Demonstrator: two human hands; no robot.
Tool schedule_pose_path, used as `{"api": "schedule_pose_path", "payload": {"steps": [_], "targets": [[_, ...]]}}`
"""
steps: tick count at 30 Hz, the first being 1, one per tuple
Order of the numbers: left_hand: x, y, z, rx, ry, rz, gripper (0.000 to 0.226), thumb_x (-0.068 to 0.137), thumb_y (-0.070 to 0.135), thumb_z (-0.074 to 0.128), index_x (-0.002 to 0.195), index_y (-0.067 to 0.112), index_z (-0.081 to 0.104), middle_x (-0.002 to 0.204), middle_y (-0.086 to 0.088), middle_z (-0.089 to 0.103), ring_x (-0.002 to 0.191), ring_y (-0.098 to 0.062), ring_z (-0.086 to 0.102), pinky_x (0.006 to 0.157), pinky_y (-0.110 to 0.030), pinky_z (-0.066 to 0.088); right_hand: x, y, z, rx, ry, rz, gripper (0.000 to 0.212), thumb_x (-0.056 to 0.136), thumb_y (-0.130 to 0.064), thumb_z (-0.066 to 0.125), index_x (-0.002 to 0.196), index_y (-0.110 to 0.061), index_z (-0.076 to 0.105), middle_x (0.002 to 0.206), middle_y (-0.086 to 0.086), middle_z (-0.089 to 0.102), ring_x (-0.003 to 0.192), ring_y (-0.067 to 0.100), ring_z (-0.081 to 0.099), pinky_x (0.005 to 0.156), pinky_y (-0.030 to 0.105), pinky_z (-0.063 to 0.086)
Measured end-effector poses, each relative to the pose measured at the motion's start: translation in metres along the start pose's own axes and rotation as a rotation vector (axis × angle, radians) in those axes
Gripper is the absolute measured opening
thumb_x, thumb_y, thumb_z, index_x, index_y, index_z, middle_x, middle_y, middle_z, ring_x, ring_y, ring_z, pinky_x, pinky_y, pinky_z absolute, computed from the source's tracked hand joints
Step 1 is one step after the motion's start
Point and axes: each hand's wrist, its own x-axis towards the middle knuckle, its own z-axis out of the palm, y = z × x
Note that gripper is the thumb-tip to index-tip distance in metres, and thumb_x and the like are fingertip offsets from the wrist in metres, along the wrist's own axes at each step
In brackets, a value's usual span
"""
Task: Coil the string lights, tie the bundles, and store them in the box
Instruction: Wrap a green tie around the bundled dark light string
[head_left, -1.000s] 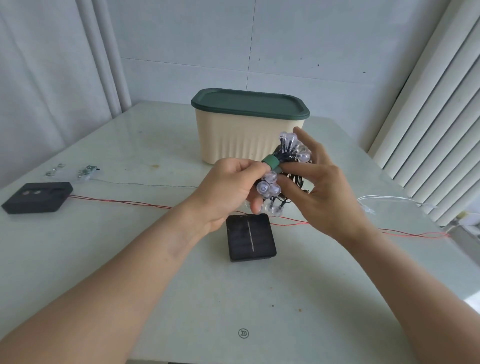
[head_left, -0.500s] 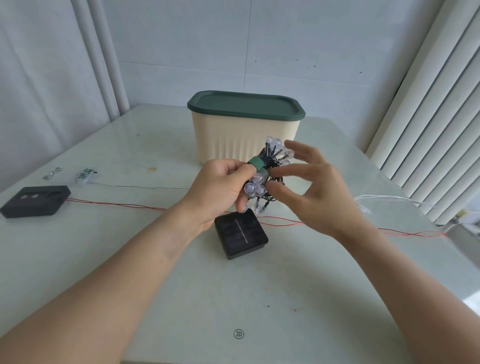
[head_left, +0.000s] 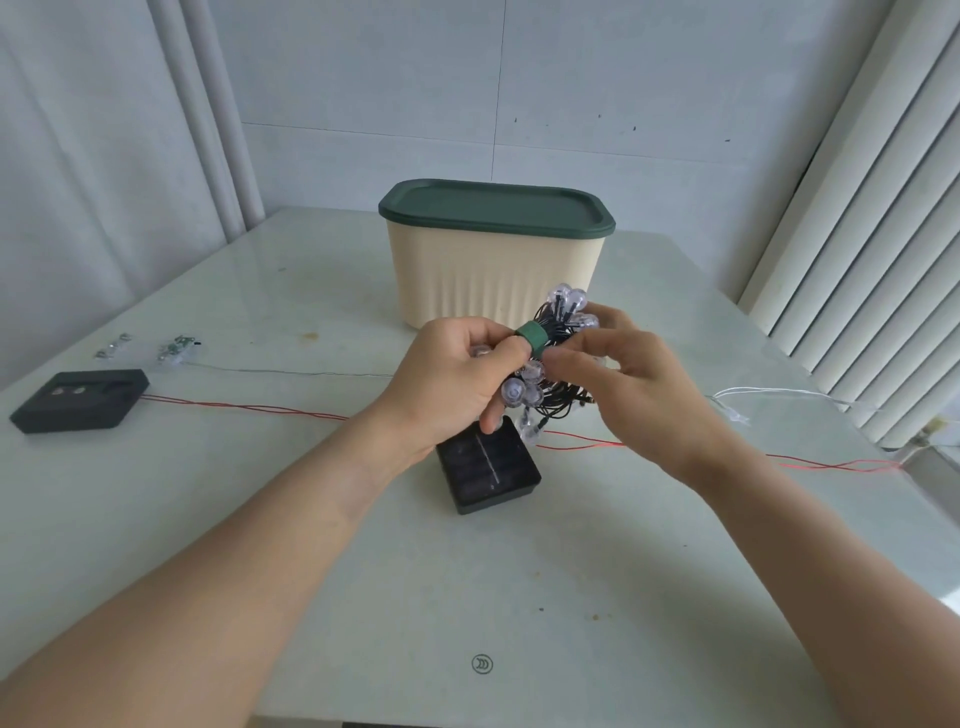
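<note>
At the pale counter (head_left: 571, 597), centre frame, my left hand (head_left: 457, 374) and right hand (head_left: 628, 384) now pinch the green tie (head_left: 532, 340) snug round the coiled lights (head_left: 558, 364); boxing comes next.

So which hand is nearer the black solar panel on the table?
Left. The left hand hangs just above the solar panel's far edge, one fingertip almost reaching it; the right hand is higher and off to its right.

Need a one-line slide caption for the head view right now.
Both hands, left and right, wrap a green strap around a coiled bundle of clear-bulb, black-wire string lights before the lidded cream storage box.
</note>
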Motion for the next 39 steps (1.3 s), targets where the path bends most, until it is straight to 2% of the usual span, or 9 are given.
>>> {"api": "schedule_pose_path", "payload": {"steps": [7, 10, 12, 15, 18, 22, 28, 34, 39], "targets": [[0.003, -0.003, -0.002, 0.037, -0.011, 0.018, 0.011, 0.093, 0.015, 0.065, 0.084, 0.009, 0.067, 0.055, -0.016, 0.053, 0.031, -0.020, 0.040, 0.054, -0.036, 0.041, 0.005, 0.001, -0.001, 0.223, 0.028, 0.045, 0.046, 0.078, -0.050, 0.066, 0.051, -0.015, 0.053, 0.079, 0.001, 0.052, 0.082, 0.021, 0.050, 0.082, 0.042, 0.037], [0.004, -0.003, -0.003, 0.079, 0.006, 0.021, 0.012, 0.093, 0.014, 0.063, 0.085, 0.007, 0.068, 0.054, -0.016, 0.055, 0.032, -0.021, 0.041, 0.054, -0.036, 0.042, 0.004, 0.001, -0.002, 0.275, 0.014, 0.031, 0.045, 0.076, -0.053, 0.071, 0.055, -0.014, 0.062, 0.092, 0.000, 0.062, 0.088, 0.023, 0.055, 0.088, 0.047, 0.041], [0.005, -0.004, -0.003, 0.104, 0.011, 0.024, 0.013, 0.091, 0.019, 0.064, 0.083, 0.010, 0.069, 0.053, -0.015, 0.056, 0.033, -0.023, 0.042, 0.054, -0.037, 0.043, 0.002, 0.001, -0.002, 0.233, 0.048, 0.002, 0.035, 0.081, -0.043, 0.075, 0.057, -0.018, 0.068, 0.121, -0.009, 0.065, 0.114, 0.003, 0.059, 0.103, 0.042, 0.040], [0.005, -0.006, -0.004, 0.122, 0.006, 0.004, 0.014, 0.086, 0.024, 0.062, 0.079, 0.015, 0.069, 0.054, -0.020, 0.056, 0.035, -0.024, 0.042, 0.055, -0.039, 0.044, -0.003, -0.003, -0.003, 0.107, 0.140, -0.111, 0.029, 0.085, -0.031, 0.077, 0.058, -0.021, 0.072, 0.146, -0.015, 0.051, 0.140, -0.011, 0.032, 0.112, 0.029, 0.026], [0.005, -0.007, -0.005, 0.175, 0.005, -0.007, 0.014, 0.093, 0.018, 0.061, 0.082, 0.016, 0.068, 0.048, -0.017, 0.053, 0.033, -0.023, 0.042, 0.056, -0.038, 0.045, -0.005, -0.003, -0.005, 0.052, 0.062, -0.253, 0.027, 0.089, -0.017, 0.075, 0.062, -0.012, 0.072, 0.130, -0.012, 0.067, 0.137, -0.004, 0.044, 0.120, 0.029, 0.024], [0.004, -0.006, -0.006, 0.210, -0.012, -0.009, 0.013, 0.095, 0.022, 0.063, 0.083, 0.018, 0.069, 0.046, -0.014, 0.051, 0.034, -0.022, 0.042, 0.055, -0.037, 0.044, -0.012, -0.006, -0.004, 0.008, -0.013, -0.369, 0.018, 0.089, -0.014, 0.074, 0.074, -0.005, 0.077, 0.094, -0.004, 0.079, 0.092, 0.010, 0.074, 0.116, 0.026, 0.035], [0.003, -0.002, -0.005, 0.090, -0.037, -0.118, 0.013, 0.094, 0.012, 0.062, 0.084, 0.007, 0.069, 0.062, -0.014, 0.050, 0.045, -0.022, 0.035, 0.048, -0.028, 0.034, -0.011, -0.010, -0.018, -0.085, -0.133, -0.341, 0.029, 0.080, 0.005, 0.078, 0.099, -0.017, 0.075, 0.100, -0.003, 0.077, 0.101, 0.010, 0.072, 0.103, 0.031, 0.051], [-0.003, 0.007, -0.001, 0.075, -0.150, -0.170, 0.010, 0.091, 0.006, 0.061, 0.081, 0.006, 0.064, 0.066, -0.015, 0.058, 0.044, -0.016, 0.046, 0.041, -0.019, 0.032, -0.012, -0.013, -0.011, -0.106, 0.150, -0.374, 0.024, 0.081, 0.001, 0.079, 0.085, -0.023, 0.078, 0.089, -0.011, 0.078, 0.089, 0.001, 0.073, 0.088, 0.018, 0.055], [-0.003, 0.008, -0.001, 0.092, -0.210, -0.170, 0.014, 0.088, 0.008, 0.066, 0.075, 0.013, 0.068, 0.065, -0.013, 0.064, 0.064, -0.026, 0.050, 0.047, -0.022, 0.033, -0.009, -0.011, -0.004, -0.076, 0.254, -0.324, 0.026, 0.079, -0.001, 0.080, 0.080, -0.026, 0.075, 0.089, -0.010, 0.078, 0.095, 0.004, 0.073, 0.094, 0.032, 0.056]]}}
